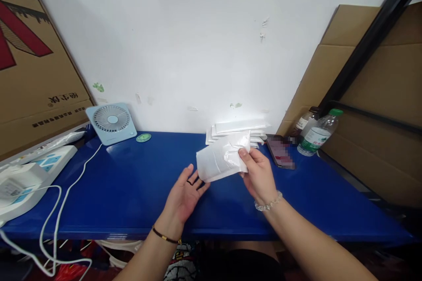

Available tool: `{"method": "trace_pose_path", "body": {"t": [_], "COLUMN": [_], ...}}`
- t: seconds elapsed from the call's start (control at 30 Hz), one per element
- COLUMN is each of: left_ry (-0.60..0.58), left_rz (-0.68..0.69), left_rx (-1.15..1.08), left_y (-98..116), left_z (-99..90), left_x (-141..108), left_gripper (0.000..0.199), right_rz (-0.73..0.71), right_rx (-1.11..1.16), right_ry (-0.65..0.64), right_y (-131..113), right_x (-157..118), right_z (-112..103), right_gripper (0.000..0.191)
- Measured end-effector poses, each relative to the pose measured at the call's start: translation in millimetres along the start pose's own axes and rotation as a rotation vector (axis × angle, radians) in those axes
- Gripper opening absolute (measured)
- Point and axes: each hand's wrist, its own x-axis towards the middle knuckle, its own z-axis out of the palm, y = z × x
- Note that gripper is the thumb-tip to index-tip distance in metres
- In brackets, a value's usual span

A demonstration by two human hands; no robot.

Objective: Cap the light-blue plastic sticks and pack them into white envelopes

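Note:
A flat white plastic packet [217, 158] is held up over the blue table, tilted with its right end higher. My right hand [259, 171] pinches that right end, thumb on top and the fingers underneath. Close to the packet's lower left corner is my left hand [186, 191], palm up with the fingers spread; its fingertips reach partly behind the corner, and I cannot tell whether they touch it. Behind the packet, against the wall, lies a stack of similar white packets [231, 128], partly hidden by the one in my hand.
A light blue fan [112, 122] and a round green disc [143, 138] stand at the back left. White cables run from a power strip [62, 158] at the left edge. A phone [280, 151], a green-capped bottle [318, 136] and a brown bottle [303, 124] are at the right.

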Motion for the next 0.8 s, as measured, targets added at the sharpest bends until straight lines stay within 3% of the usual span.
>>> {"method": "trace_pose_path", "body": {"t": [0.07,0.13,0.27,0.37,0.47,0.57,0.63,0.73,0.8], "left_ry": [0.031,0.072,0.100,0.236,0.402,0.485,0.496,0.488,0.463], "left_rz": [-0.004,0.140,0.431,0.597,0.667,0.683,0.657,0.623,0.590], "left_rx": [-0.042,-0.057,0.020,0.091,0.207,0.362,0.408,0.467,0.532], "left_y": [-3.5,2.3,42.0,78.4,105.3,118.1,120.0,117.6,115.9], "left_z": [1.8,1.8,0.1,-1.8,-6.1,-12.8,-16.4,-17.3,-15.7], "left_x": [5.9,15.7,48.1,81.6,116.9,148.3,166.6,190.7,203.1], "left_gripper": [0.030,0.032,0.053,0.070,0.075,0.060,0.054,0.054,0.052], "right_rz": [0.114,0.211,0.415,0.561,0.589,0.601,0.613,0.528,0.171], "right_rx": [0.123,0.175,0.212,0.219,0.227,0.222,0.205,0.082,-0.381], "right_ry": [0.009,-0.015,-0.102,-0.097,-0.085,-0.105,-0.132,-0.176,-0.299], "right_y": [6.4,13.3,39.7,68.8,90.7,99.8,99.7,89.3,74.6], "right_x": [4.9,11.0,35.8,66.8,95.8,107.2,105.4,103.4,110.9], "right_z": [1.2,-0.3,8.5,36.9,71.6,90.1,86.1,54.7,21.3], "right_gripper": [0.024,0.025,0.018,0.008,0.015,0.017,0.015,0.021,0.035]}}
